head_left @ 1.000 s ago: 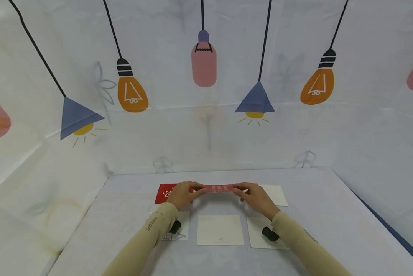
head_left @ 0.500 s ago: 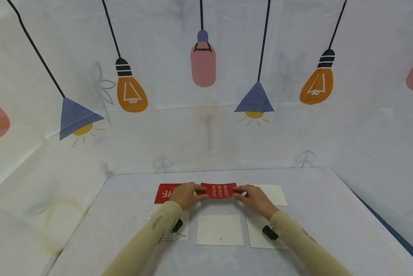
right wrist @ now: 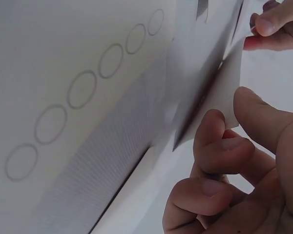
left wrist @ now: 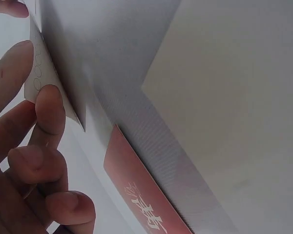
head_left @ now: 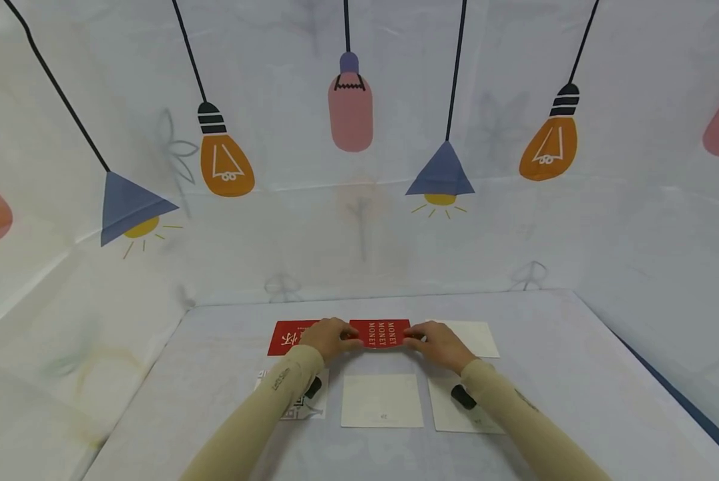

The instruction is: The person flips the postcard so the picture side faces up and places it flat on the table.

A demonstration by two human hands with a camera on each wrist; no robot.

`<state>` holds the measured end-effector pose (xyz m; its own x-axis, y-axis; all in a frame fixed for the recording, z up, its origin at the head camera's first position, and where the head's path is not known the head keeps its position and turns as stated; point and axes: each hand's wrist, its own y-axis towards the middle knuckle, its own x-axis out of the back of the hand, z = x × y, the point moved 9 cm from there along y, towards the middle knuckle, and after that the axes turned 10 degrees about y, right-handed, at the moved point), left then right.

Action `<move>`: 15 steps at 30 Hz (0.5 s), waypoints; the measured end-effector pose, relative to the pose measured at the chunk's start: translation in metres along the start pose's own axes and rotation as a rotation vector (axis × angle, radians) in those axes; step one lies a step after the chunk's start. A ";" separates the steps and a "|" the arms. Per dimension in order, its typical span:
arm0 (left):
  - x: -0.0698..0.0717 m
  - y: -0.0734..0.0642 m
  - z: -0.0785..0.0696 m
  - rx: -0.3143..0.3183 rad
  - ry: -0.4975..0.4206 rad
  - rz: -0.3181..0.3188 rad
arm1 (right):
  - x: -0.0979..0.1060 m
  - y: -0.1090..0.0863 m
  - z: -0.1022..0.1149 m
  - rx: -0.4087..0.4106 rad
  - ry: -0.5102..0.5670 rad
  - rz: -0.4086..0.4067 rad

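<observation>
A red card (head_left: pixel 380 333) printed with MONEY in white rows lies between my hands at the middle back of the table. My left hand (head_left: pixel 329 339) pinches its left edge between thumb and fingers. At the right edge, my right hand (head_left: pixel 442 344) pinches it the same way. The card's pale underside (right wrist: pixel 225 85) faces the right wrist camera and is tilted off the tabletop. Circles show on that underside (left wrist: pixel 43 66) in the left wrist view. Beside my left hand lies another red card (head_left: pixel 287 336) with white characters, partly hidden by that hand.
A cream card (head_left: pixel 382 401) lies in the front middle, with another cream card (head_left: pixel 445 411) to its right under my forearm. One more (head_left: pixel 481 339) is behind my right hand. A card with grey print (head_left: pixel 305 409) lies front left. A white curtain (head_left: pixel 359 240) stands behind.
The red MONEY card has gone from nearly edge-on to face-up and come down closer to the table. Both hands still hold its ends and have lowered slightly with it.
</observation>
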<state>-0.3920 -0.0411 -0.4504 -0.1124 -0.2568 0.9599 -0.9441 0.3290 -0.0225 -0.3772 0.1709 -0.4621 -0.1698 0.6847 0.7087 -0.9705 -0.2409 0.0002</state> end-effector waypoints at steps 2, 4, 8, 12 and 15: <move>-0.002 0.002 0.001 0.003 0.009 0.002 | -0.001 0.002 -0.001 -0.005 -0.007 0.003; -0.003 0.004 0.001 0.005 0.018 0.004 | -0.002 0.004 -0.003 -0.004 -0.010 0.007; -0.008 0.008 0.003 0.025 0.035 0.016 | -0.004 0.007 -0.006 -0.016 -0.008 0.019; -0.009 0.010 0.004 0.035 0.042 0.023 | -0.006 0.007 -0.006 -0.028 -0.009 0.026; -0.009 0.010 0.002 0.033 0.045 0.026 | -0.006 0.006 -0.004 -0.028 -0.022 0.029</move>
<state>-0.4015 -0.0374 -0.4598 -0.1235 -0.2070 0.9705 -0.9509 0.3044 -0.0561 -0.3827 0.1681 -0.4691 -0.1943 0.6621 0.7237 -0.9698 -0.2407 -0.0402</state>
